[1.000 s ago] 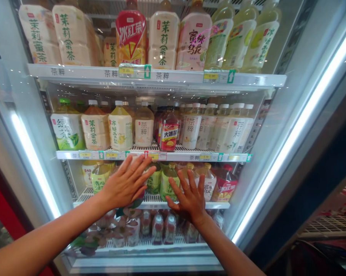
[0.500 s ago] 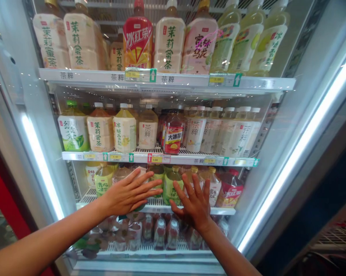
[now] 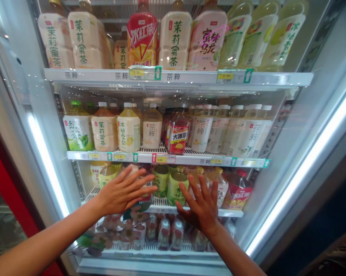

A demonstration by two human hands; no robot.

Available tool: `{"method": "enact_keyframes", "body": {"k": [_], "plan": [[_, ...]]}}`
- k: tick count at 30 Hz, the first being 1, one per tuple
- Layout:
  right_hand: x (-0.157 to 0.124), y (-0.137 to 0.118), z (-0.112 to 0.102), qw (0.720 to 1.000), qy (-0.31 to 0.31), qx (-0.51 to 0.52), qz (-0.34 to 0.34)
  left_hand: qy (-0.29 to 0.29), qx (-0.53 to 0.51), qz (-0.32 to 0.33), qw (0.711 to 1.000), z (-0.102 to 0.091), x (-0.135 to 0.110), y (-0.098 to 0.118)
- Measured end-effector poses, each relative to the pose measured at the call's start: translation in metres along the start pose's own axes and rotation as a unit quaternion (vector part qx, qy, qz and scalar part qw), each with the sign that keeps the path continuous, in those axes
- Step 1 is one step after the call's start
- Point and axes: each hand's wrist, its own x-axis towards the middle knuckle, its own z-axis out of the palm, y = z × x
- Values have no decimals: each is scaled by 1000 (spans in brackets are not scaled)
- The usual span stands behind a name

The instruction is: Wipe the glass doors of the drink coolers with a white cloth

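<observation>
- Your left hand (image 3: 123,191), one, open, back toward you, fingers fanned and pointing right, nothing held; contact with any surface cannot be told
- Your right hand (image 3: 200,203), one, likewise open and unladen, fingers spread upward, thumb toward your left hand, contact likewise unclear
- Green-labelled bottle (image 3: 175,189), gold cap, upright on the third shelf (image 3: 230,213), seen in the gap between your hands
- Red-capped bottle (image 3: 238,191), same shelf, to the right of your right hand
- Small bottles (image 3: 164,234), a group on the tier below your hands, details indistinct
- Middle shelf (image 3: 184,160), above your fingertips, bearing a green-capped bottle (image 3: 78,132) at its left end and a red-and-black-labelled bottle (image 3: 178,134) near its centre
- Top shelf (image 3: 201,77), holding a large red-labelled bottle (image 3: 142,42) and a pink-labelled bottle (image 3: 207,40), with a pale-labelled bottle (image 3: 175,42) between them
</observation>
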Motion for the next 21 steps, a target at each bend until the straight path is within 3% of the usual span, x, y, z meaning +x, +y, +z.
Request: {"method": "enact_keyframes", "body": {"k": [3, 7, 9, 12, 14, 16, 19, 21], "plan": [[-1, 0, 1, 1000, -2, 0, 0, 15, 21, -70, 997, 2, -2, 3], [0, 1, 0, 1000, 0, -2, -5, -18, -5, 73, 997, 6, -7, 15], [0, 1, 0, 1000, 2, -2, -4, -30, -10, 96, 995, 3, -9, 7], [-2, 1, 0, 1000, 1, -6, 0, -9, 9, -20, 1000, -2, -14, -12], [-2, 1, 1, 1000, -1, -10, -1, 10, 14, -84, 996, 0, -25, -10], [-3, 1, 1, 1000, -1, -12, -4, 0, -7, -55, 998, 8, -41, 9], [-1, 1, 0, 1000, -1, -12, -6, -15, -58, 52, 997, 20, -63, 39], [0, 1, 0, 1000, 0, -8, -5, -18, -67, 63, 996, 23, -67, 42]]}}
